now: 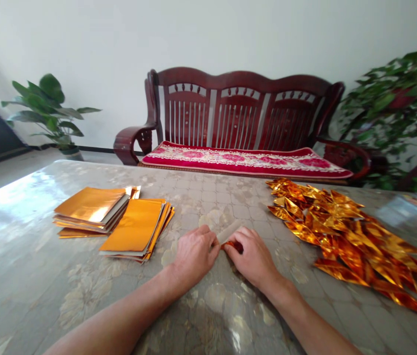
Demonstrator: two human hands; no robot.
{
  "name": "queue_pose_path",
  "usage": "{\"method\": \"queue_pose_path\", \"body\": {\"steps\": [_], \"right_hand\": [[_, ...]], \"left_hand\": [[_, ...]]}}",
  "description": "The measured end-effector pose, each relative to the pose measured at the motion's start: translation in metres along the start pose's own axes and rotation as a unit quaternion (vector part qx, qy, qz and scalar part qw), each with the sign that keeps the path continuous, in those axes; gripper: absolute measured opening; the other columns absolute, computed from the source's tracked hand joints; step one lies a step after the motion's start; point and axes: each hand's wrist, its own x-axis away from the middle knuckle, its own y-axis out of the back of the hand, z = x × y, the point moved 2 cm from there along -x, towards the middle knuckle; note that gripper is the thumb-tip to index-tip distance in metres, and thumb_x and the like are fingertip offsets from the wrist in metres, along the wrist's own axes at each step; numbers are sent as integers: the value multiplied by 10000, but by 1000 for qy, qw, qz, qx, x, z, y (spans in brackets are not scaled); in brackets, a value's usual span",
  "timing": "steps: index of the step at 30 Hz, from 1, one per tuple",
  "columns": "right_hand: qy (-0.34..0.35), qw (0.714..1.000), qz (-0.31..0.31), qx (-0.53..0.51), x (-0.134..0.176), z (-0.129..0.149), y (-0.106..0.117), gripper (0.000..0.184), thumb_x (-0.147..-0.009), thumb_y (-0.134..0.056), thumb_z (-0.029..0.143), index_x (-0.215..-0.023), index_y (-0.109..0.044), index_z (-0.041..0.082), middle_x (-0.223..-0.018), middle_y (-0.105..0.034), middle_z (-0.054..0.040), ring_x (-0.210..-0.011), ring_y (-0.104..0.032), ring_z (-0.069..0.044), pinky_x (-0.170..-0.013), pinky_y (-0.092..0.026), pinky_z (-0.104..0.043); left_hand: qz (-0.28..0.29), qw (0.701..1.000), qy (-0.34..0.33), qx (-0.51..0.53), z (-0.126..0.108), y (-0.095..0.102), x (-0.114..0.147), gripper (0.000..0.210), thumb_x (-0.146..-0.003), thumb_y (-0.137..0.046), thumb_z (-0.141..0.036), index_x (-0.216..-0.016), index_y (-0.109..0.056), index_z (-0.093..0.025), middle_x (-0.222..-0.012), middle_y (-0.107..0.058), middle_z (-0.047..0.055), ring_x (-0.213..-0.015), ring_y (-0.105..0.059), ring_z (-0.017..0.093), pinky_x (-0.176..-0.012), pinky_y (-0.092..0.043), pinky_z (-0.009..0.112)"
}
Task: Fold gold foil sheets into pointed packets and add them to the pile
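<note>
Close together over the middle of the table, both my hands are closed on one sheet of foil paper point(231, 228). Its dull grey-beige back faces up, and an orange shiny bit shows under the right fingers. My left hand point(196, 250) pinches the left end between thumb and fingers. My right hand point(250, 254) has its fingers curled over the right end. Much of the sheet is hidden by the hands. To the left lie two stacks of flat gold foil sheets, a nearer stack point(134, 227) and a farther stack point(90, 204). On the right is a heap of folded gold foil pieces point(336, 229).
The table point(93, 320) has a glossy patterned cover. A clear plastic bag point(402, 209) lies at its right edge. Behind stands a dark wooden bench point(238, 108) with a red patterned cushion point(211, 157). Potted plants point(51, 106) flank the bench.
</note>
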Motion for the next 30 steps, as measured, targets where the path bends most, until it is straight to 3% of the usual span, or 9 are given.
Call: {"method": "queue_pose_path", "body": {"steps": [15, 20, 30], "right_hand": [[-7, 999, 18, -43, 0, -11, 7, 239, -901, -584, 303, -680, -622, 222, -802, -607, -6, -854, -545, -188, -771, -371, -305], [-23, 999, 7, -23, 0, -12, 6, 231, -844, -630, 252, -620, -587, 215, -759, -601, 1, -811, -543, -182, -749, -369, -298], [-22, 999, 19, 40, -4, -6, 7, 247, -858, -594, 234, -614, -561, 215, -763, -597, -7, -790, -536, -178, -719, -365, -290]], "left_hand": [[4, 1000, 8, -23, 0, 1, -1, 226, -927, -505, -313, -764, -635, -224, -845, -646, 5, -759, -626, 156, -617, -355, 248], [8, 1000, 10, -18, 0, 0, -1, 201, -918, -513, -307, -790, -648, -230, -869, -654, 8, -782, -632, 159, -635, -368, 245], [-2, 1000, 14, -9, 1, -2, 0, 192, -916, -520, -300, -785, -642, -230, -863, -656, 9, -793, -630, 164, -650, -377, 244]]}}
